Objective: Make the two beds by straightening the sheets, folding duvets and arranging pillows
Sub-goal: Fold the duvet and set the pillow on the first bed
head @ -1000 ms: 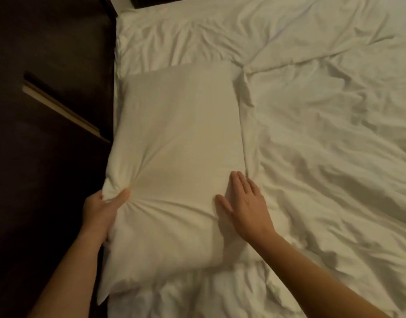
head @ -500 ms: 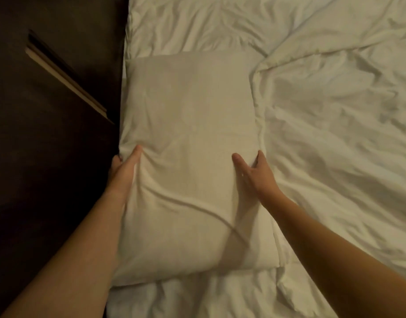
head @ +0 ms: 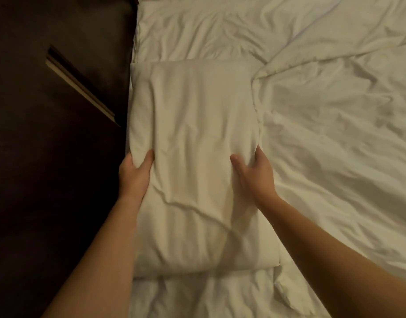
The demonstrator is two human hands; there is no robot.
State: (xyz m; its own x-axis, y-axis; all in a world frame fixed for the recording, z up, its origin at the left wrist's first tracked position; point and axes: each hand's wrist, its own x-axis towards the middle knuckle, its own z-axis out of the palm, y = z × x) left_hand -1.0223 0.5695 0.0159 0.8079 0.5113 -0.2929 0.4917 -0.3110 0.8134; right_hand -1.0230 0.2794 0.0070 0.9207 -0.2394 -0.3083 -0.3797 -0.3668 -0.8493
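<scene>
Across the right two-thirds of the view lies the bed, its crumpled duvet [head: 323, 157] spreading rightward. A dark panel [head: 48, 191] fills the left, crossed by a pale strip [head: 80, 86] (what it is cannot be told). Along the bed's left edge, just beside the panel, rests the pillow [head: 195, 125]. Its long axis runs straight away from the person and its near short end faces the camera.

The left hand [head: 135, 175] grips the pillow's left long side, thumb on top and fingers hidden round the edge. The right hand [head: 254, 177] grips the right long side likewise, thumb pressed into the cover and fingers tucked between pillow and duvet. The hands sit level with each other, slightly nearer the near end, so neither arm has the advantage.

Judgement: the pillow is being arranged. Any shift along its long axis would need both hands acting evenly, or it will skew.
</scene>
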